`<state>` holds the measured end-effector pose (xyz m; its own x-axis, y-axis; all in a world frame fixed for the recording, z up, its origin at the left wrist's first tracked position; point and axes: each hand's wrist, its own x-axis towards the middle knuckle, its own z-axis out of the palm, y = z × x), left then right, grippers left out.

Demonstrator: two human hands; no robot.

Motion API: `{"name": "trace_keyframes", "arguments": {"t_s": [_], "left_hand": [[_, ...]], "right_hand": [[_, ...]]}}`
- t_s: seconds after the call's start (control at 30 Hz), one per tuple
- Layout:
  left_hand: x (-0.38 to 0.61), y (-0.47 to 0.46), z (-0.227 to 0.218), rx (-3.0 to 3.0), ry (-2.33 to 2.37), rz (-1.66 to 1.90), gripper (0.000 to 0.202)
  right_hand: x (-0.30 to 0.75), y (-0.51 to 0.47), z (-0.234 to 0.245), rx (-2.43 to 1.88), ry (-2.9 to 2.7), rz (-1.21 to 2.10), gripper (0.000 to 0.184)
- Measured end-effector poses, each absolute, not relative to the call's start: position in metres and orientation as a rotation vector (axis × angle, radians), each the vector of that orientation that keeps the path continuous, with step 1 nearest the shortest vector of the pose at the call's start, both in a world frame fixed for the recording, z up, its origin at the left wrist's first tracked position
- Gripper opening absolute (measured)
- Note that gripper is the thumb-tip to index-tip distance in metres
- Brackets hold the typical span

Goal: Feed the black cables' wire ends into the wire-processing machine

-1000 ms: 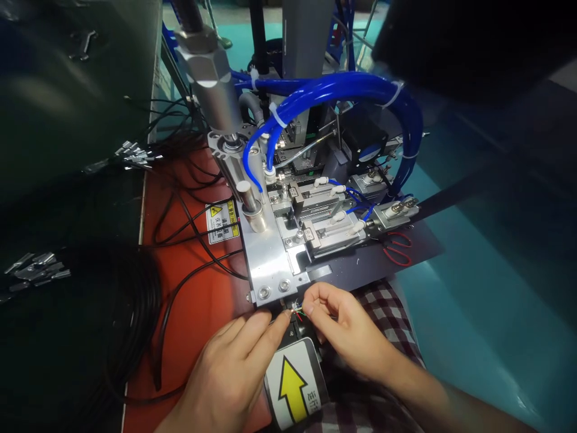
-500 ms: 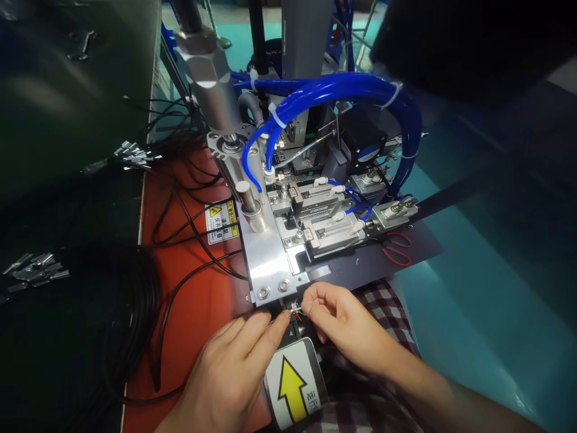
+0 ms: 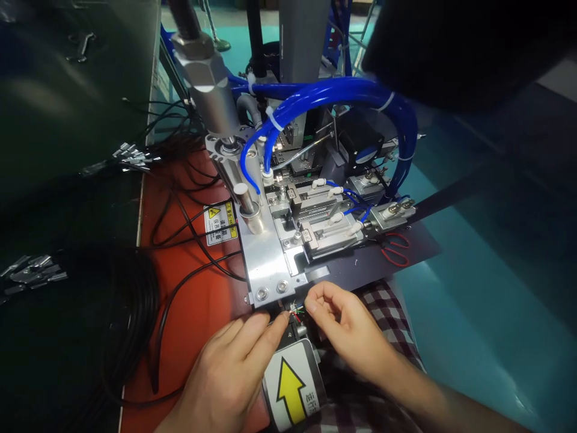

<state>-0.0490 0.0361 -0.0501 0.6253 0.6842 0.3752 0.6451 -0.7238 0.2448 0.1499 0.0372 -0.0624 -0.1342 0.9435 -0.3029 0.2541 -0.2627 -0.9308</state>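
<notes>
My left hand [image 3: 234, 364] is closed at the front of the machine, its fingertips pinching the end of a cable. Thin stripped wires [image 3: 296, 311], red, green and white, fan out just past those fingertips. The cable itself is mostly hidden under the hand. To the right of the wires, my right hand [image 3: 354, 328] has thumb and forefinger pressed together, a small gap from the wire ends. Whether anything sits in that pinch I cannot make out. Just above both hands is the machine's metal plate [image 3: 265, 258] with two bolts.
Blue air hoses [image 3: 342, 90] arch over the pneumatic cylinders [image 3: 331, 234]. Red-handled scissors [image 3: 396, 249] lie on the dark base plate. Black cables [image 3: 139, 300] with bundled metallic ends [image 3: 33, 273] spread at the left. A yellow arrow label [image 3: 291, 385] faces me below.
My right hand has drawn slightly right, away from the wires, opening a gap. My left hand keeps its grip on the cable, and the whole view has shifted a little.
</notes>
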Motion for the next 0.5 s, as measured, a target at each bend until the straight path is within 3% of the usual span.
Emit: {"name": "trace_keyframes", "arguments": {"t_s": [0.3,0.5], "left_hand": [[-0.0467,0.0379,-0.0468,2.755,1.098,0.694,0.032],[-0.0493,0.0339,-0.0542,2.715,1.142,0.709,0.036]], "right_hand": [[0.1473,0.0355,-0.0544,-1.508,-1.691,1.130,0.013],[0.1485,0.0389,-0.0539,-1.502,-1.743,1.132,0.013]]}}
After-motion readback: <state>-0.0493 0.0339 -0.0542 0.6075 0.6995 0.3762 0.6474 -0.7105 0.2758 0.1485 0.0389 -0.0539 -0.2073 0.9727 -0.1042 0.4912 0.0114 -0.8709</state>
